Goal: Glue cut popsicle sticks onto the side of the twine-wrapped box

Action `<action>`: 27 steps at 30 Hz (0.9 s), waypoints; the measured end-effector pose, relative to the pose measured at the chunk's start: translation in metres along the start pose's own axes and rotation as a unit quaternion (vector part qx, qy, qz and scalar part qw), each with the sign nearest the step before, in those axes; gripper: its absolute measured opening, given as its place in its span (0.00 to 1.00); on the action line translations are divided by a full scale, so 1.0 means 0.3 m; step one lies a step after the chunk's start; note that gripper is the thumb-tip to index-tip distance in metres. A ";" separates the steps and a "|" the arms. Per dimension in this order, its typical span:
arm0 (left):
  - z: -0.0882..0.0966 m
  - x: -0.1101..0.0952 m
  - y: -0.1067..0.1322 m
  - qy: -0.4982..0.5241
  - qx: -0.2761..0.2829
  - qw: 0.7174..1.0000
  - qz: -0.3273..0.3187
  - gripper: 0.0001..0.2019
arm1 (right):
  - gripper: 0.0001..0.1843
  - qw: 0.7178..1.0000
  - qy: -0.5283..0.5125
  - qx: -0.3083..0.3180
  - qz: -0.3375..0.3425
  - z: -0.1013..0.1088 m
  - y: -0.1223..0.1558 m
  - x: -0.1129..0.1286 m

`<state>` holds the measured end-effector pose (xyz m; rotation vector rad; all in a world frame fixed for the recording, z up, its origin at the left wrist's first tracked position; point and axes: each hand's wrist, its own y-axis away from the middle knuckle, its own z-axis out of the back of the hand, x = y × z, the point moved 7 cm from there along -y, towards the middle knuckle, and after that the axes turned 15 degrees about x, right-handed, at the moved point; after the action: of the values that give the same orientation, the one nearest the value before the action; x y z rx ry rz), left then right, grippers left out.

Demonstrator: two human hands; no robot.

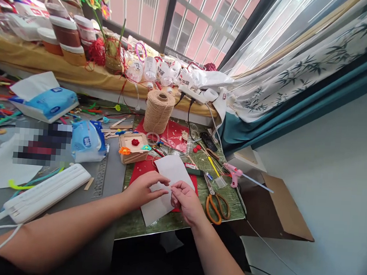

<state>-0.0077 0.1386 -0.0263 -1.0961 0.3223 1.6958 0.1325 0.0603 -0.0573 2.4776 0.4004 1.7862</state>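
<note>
A white sheet of paper (171,170) lies on a red sheet (143,168) atop the green cutting mat (225,213). My left hand (144,189) rests on the paper's left side with its thumb and fingers pinched toward the middle. My right hand (186,201) is curled on the paper's right side, its fingertips pinching something small that I cannot make out. The two hands nearly touch over the paper. Orange-handled scissors (218,206) lie just right of my right hand.
A twine spool (159,110) and a small wooden box (133,147) stand behind the paper. A pink glue gun (234,173) lies at the mat's right edge. A white power strip (45,192), wipes pack (86,140) and tissue pack (46,99) lie left. A cluttered shelf runs along the window.
</note>
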 end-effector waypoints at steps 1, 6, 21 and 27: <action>0.000 0.002 0.000 0.015 0.003 1.000 -0.006 0.12 | 0.20 1.000 -0.014 0.008 -0.003 -0.009 -0.003 -0.007; -0.009 0.025 -0.011 0.126 0.026 0.991 -0.028 0.14 | 0.19 0.998 -0.031 0.060 -0.020 -0.023 -0.002 -0.020; -0.095 -0.022 -0.023 -0.201 0.143 0.968 -0.052 0.12 | 0.12 0.930 0.360 -0.071 -0.018 0.282 0.041 0.137; -0.182 0.009 -0.034 -0.284 0.205 0.937 -0.004 0.23 | 0.07 0.867 0.495 -0.054 0.004 0.228 -0.081 0.124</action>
<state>0.0288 0.1080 -0.0553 -0.2789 0.2787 1.7522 0.2036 0.0998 -0.0501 1.2814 0.2926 2.8468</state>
